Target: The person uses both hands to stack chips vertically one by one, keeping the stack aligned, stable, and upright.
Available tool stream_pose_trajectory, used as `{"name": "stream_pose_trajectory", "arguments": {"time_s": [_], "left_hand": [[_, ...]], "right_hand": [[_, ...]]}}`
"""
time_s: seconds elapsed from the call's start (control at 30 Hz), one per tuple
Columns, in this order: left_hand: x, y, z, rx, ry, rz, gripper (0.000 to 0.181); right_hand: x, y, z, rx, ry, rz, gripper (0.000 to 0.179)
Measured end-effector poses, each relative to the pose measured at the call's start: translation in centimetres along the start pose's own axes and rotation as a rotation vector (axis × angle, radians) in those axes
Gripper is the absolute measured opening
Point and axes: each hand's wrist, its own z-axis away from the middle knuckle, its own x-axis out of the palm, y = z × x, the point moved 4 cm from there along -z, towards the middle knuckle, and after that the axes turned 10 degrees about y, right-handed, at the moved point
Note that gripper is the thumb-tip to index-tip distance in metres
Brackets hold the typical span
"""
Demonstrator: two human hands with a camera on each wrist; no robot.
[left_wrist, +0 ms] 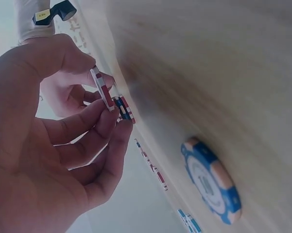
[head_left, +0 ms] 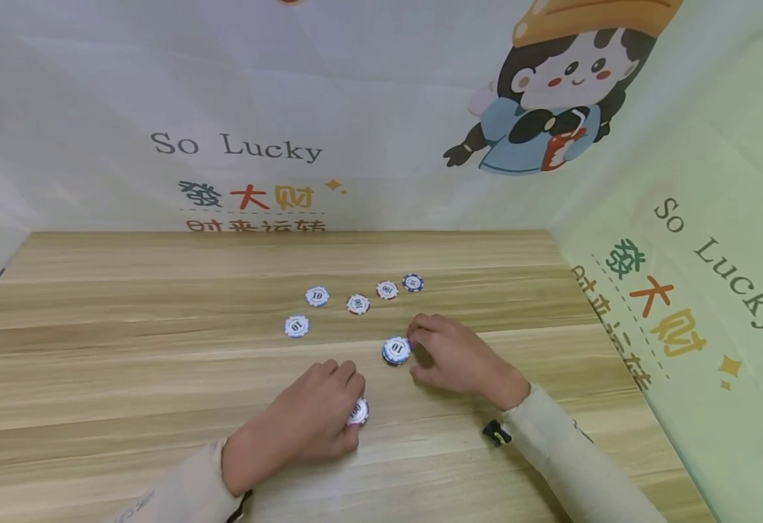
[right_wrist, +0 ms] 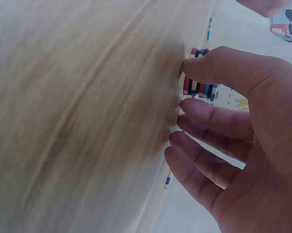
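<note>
My left hand [head_left: 319,407] pinches a red-and-white poker chip [head_left: 358,412] between thumb and fingertips; in the left wrist view that chip [left_wrist: 103,88] is tilted and off the table. A short stack of poker chips [head_left: 396,351], a blue-edged 10 on top, stands ahead and to the right of it. Close beside the stack's right side is my right hand [head_left: 456,356], thumb and fingers apart and loosely bent. In the right wrist view the stack [right_wrist: 200,87] shows red, black and blue edges beyond the thumb; whether the hand touches it I cannot tell.
Beyond the hands lie loose chips: two light-blue 10s [head_left: 317,296] [head_left: 296,326], two red-and-white 100s [head_left: 358,304] [head_left: 387,290] and a dark-blue one [head_left: 413,282]. Printed cloth walls [head_left: 388,181] border the wooden table [head_left: 126,327] at the back and right.
</note>
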Motion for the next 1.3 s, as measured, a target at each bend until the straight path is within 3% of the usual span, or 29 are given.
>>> {"name": "stream_pose_trajectory", "arguments": {"time_s": [0.17,0.37,0.73,1.3], "left_hand": [[0.2,-0.3,-0.5,-0.022,0.017,0.076,0.027],[0.3,-0.8,-1.2,-0.058,-0.015,0.141,0.025],[0.9,-1.5,-2.3,-0.064,0.019,0.148,0.02],[1.6,-2.8,-5.0,-0.08,0.017,0.164,0.029]], "right_hand": [[0.0,0.0,0.0,0.006,-0.003,0.0,0.035],[-0.1,-0.1,0.0,0.01,-0.012,0.003,0.037],[-0.1,-0.1,0.0,0.023,-0.014,0.007,0.036],[-0.1,-0.1,-0.3,-0.004,0.013,-0.005,0.022]]}}
